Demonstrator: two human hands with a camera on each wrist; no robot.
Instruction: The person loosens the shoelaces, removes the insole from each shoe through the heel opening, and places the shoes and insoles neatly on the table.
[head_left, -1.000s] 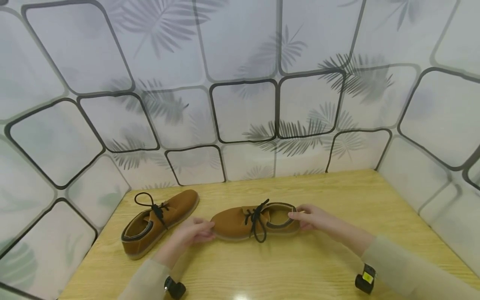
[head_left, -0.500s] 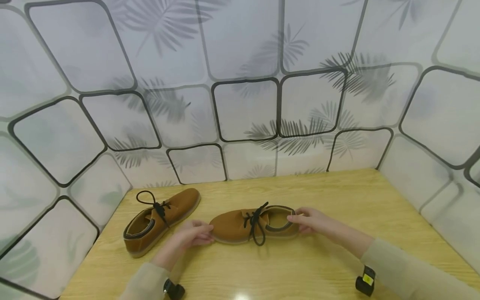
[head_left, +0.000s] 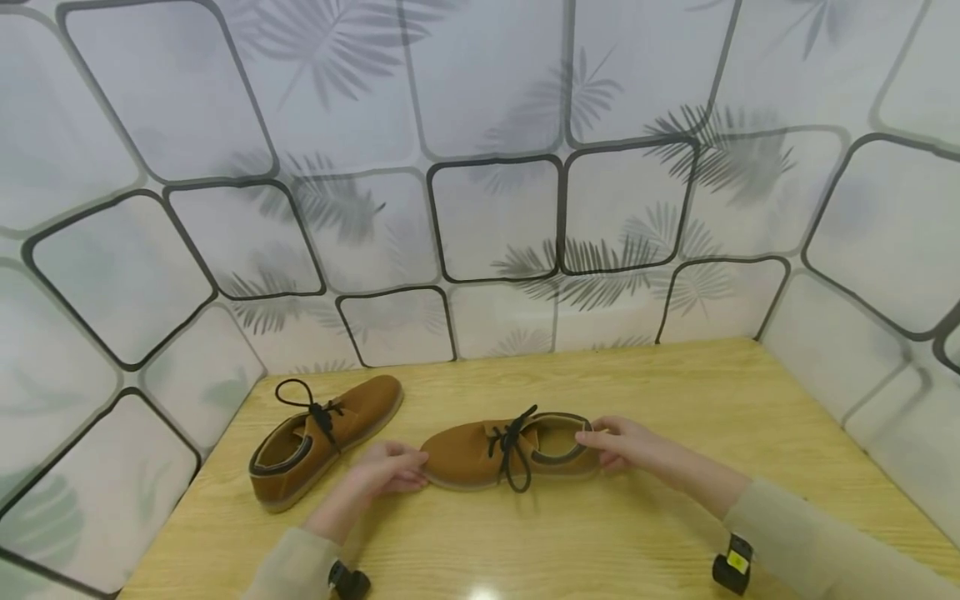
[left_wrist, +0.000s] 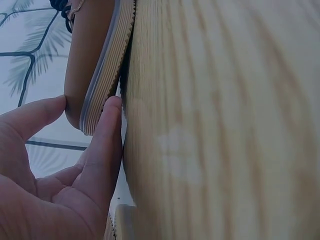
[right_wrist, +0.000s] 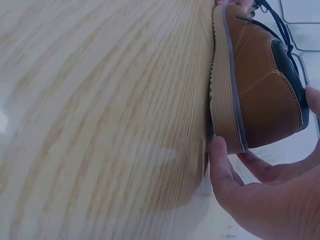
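A brown lace-up shoe [head_left: 457,452] with black laces lies sideways at the middle of the table, toe to the left. My left hand [head_left: 386,468] pinches its toe; in the left wrist view the thumb touches the upper and the fingers reach the ribbed sole [left_wrist: 102,75]. At the heel, my right hand [head_left: 626,443] grips with the thumb over the collar. The right wrist view shows its fingers [right_wrist: 220,165] low against the heel [right_wrist: 270,115]. The matching shoe [head_left: 363,408] stands at the left, toe pointing away to the right, untouched.
The light wooden table [head_left: 525,542] ends at a patterned curtain-like backdrop [head_left: 495,221] behind and on both sides. A wrist camera [head_left: 349,579] hangs at the left sleeve, another wrist camera [head_left: 732,565] at the right.
Both hands have shifted the held shoe slightly down and towards me since a second ago. Over the last half second hands and shoe stay nearly still; the view drifts a little.
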